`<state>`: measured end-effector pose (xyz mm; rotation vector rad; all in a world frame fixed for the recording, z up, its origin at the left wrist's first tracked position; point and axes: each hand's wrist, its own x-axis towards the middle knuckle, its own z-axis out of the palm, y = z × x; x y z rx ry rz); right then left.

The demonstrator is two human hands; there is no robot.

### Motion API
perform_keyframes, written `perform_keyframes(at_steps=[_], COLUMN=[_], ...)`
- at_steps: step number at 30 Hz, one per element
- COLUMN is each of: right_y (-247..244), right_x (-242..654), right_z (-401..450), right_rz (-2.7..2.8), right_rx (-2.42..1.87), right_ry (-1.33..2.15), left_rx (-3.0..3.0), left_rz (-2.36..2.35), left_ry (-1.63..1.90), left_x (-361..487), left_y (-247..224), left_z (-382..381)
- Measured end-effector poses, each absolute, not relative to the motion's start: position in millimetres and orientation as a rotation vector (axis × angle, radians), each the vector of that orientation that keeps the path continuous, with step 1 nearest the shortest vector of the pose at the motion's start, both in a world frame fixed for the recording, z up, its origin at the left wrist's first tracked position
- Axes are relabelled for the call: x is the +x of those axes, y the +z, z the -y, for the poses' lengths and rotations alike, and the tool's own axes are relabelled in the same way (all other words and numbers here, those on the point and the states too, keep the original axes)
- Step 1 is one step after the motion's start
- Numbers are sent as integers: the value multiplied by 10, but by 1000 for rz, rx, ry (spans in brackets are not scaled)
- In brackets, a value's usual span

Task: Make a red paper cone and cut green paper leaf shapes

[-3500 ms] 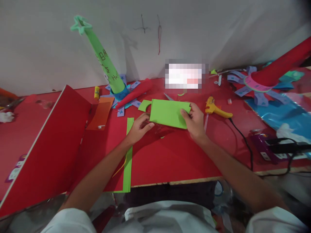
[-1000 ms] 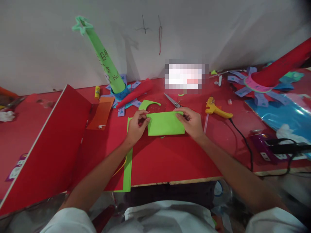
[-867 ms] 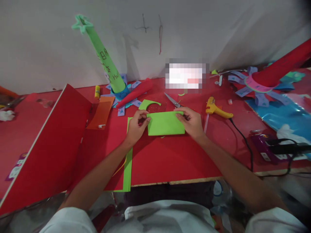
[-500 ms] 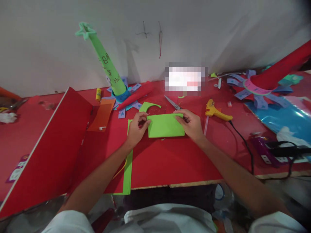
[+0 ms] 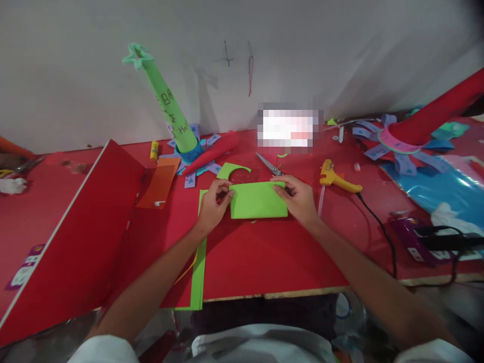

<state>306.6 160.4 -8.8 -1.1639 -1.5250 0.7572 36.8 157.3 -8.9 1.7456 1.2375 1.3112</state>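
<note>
Front edge: narrow green strips [image 5: 198, 277], flat, matte, straight-sided, lying under the left forearm. Risk: a sweep of that forearm could drag them off the edge.

Centre: one green sheet [image 5: 259, 201], oblong, smooth and matte, apparently folded, its lower edge softly rounded; located over the red tabletop [image 5: 272, 262], between the hands. Left hand [image 5: 214, 207]: thumb and fingers pinched on the upper left corner. Right hand [image 5: 300, 201]: thumb in front, fingers behind, gripping the upper right corner. Risk: uneven pull between the two pinches could skew the fold or crease the sheet.

Just beyond: scissors [image 5: 269, 164], slim metal blades, handles partly hidden by the right hand. Risk: a knuckle could knock them.

Beside these: green offcut [image 5: 226, 170], with a curved cut-out.

Right: glue gun [image 5: 336, 177], yellow, hard plastic, corded; heat cannot be told. Risk: a snagged cord could pull it over.

Far: green tube [image 5: 170, 108], lettered, tapering, star-topped, leaning, ringed by a blue collar [image 5: 189, 150].
</note>
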Motion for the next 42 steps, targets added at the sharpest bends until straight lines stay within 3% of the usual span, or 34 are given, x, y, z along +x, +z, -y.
perform_keyframes(at_steps=[25,33,42], right_y=[-12,51,102], right_x=[3081,3133,3042], right_z=[-1592,-1649,-1511], right_rz=[1586,1885,2078], right_rx=[-1202,-1121,-994], right_ry=[787,1095,1584], left_rx=[1777,1729,1826], left_rz=[-1249,-1167,-920], left_ry=[1300,1287,954], left_x=[346,320,367], left_y=[-45,-61,12], left_z=[-1563,-1606,-1513])
